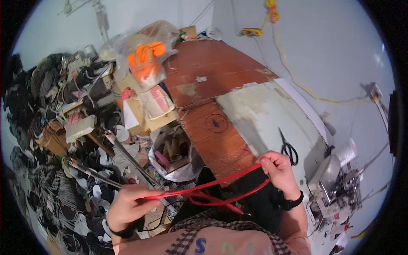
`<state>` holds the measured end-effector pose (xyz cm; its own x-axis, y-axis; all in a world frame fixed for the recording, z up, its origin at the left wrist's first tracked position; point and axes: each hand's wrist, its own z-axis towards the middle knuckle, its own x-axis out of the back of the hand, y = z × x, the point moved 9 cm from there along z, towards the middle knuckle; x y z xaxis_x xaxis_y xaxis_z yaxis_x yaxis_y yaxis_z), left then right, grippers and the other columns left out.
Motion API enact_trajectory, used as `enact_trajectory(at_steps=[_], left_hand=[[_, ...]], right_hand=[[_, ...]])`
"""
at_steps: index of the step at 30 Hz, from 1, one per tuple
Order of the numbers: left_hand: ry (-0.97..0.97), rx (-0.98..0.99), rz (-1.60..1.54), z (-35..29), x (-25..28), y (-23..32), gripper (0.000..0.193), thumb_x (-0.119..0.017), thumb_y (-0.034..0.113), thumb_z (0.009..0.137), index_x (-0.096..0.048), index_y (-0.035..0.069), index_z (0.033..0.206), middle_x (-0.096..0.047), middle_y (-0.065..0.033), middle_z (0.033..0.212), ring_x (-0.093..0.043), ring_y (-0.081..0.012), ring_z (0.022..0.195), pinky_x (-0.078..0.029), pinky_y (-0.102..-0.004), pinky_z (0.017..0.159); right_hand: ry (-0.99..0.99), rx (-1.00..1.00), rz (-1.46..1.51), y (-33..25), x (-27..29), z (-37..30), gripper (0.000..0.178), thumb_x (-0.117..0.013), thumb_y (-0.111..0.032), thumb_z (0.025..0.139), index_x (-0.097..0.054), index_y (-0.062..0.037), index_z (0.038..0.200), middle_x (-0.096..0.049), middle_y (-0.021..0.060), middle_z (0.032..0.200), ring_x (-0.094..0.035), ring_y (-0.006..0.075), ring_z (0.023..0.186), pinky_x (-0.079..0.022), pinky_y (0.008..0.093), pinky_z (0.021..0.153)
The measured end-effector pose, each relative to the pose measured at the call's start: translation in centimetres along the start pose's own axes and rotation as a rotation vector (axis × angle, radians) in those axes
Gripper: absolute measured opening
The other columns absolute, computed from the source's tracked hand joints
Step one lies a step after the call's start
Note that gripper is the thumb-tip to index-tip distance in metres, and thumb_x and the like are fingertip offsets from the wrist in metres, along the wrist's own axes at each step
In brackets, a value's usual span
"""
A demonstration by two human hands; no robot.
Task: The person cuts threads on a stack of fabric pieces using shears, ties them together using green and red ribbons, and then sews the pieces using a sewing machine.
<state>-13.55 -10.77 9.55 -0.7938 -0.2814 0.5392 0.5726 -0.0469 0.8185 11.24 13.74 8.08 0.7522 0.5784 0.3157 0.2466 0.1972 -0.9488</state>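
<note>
A narrow red fabric strip (212, 183) stretches between my two hands above my lap, with a loose loop sagging below it. My left hand (131, 203) grips one end, fingers closed around it. Further right and a bit higher, my right hand (278, 168) pinches the strip between thumb and fingers. Just beyond the right hand, black-handled scissors (290, 149) lie on the pale part of the worktable (255, 114), apart from the hand. Part of the loop hangs over my dark trousers.
A sewing machine (333, 182) stands at the right with a white thread cone (345, 152) beside it. Left of the table sits a white sack (187, 170) of cardboard tubes. Orange cloth (146, 59) tops stacked boxes, and heaped dark textiles (68, 199) fill the left. Metal bars (127, 157) jut near my left hand.
</note>
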Motion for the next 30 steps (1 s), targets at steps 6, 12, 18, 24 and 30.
enact_trajectory(at_steps=[6,12,18,24,30], left_hand=[[1.007,0.196,0.047,-11.8,12.4,-3.8,0.017,-0.058,-0.001,0.079,-0.062,-0.004,0.095,-0.059,-0.0004,0.077,-0.052,-0.0061,0.068,-0.04,-0.0189,0.06],[1.045,0.55,-0.036,-17.7,13.3,-7.2,0.021,-0.057,-0.005,0.079,-0.062,-0.004,0.1,-0.061,-0.0006,0.075,-0.053,-0.0044,0.067,-0.04,-0.0163,0.062],[1.072,0.603,-0.161,-20.5,11.8,-8.4,0.02,-0.062,0.003,0.082,-0.063,-0.003,0.101,-0.06,0.0007,0.074,-0.051,-0.0042,0.066,-0.038,-0.0178,0.059],[0.879,0.613,-0.092,-20.4,8.2,-8.7,0.019,-0.058,-0.005,0.08,-0.064,-0.005,0.098,-0.063,-0.0033,0.08,-0.052,-0.0071,0.066,-0.038,-0.019,0.061],[0.916,0.773,-0.332,-22.3,7.1,-10.6,0.015,-0.059,0.0,0.086,-0.063,-0.005,0.1,-0.063,-0.0034,0.081,-0.053,-0.0055,0.075,-0.039,-0.018,0.066]], right_hand=[[-0.174,0.205,-0.222,-3.1,-8.7,8.3,0.015,-0.052,-0.002,0.089,-0.065,0.0005,0.095,-0.056,-0.0013,0.067,-0.048,0.0059,0.059,-0.041,0.0223,0.055],[0.042,0.303,-0.24,-2.9,-8.5,15.4,0.015,-0.054,-0.013,0.092,-0.066,-0.0051,0.096,-0.055,-0.0045,0.07,-0.043,0.0027,0.06,-0.036,0.0195,0.056],[-0.013,0.249,-0.196,0.0,-4.0,19.5,0.02,-0.055,-0.022,0.093,-0.066,-0.0077,0.102,-0.043,-0.0091,0.063,-0.034,0.0012,0.054,-0.023,0.0186,0.048],[0.003,0.177,-0.302,3.2,-0.3,23.8,0.024,-0.054,-0.026,0.094,-0.065,-0.0083,0.106,-0.042,-0.0096,0.063,-0.032,0.0002,0.053,-0.021,0.0178,0.048],[0.173,0.208,-0.238,5.7,3.7,27.4,0.025,-0.056,-0.027,0.093,-0.064,-0.0085,0.108,-0.046,-0.01,0.065,-0.034,-0.0001,0.055,-0.024,0.0164,0.049]])
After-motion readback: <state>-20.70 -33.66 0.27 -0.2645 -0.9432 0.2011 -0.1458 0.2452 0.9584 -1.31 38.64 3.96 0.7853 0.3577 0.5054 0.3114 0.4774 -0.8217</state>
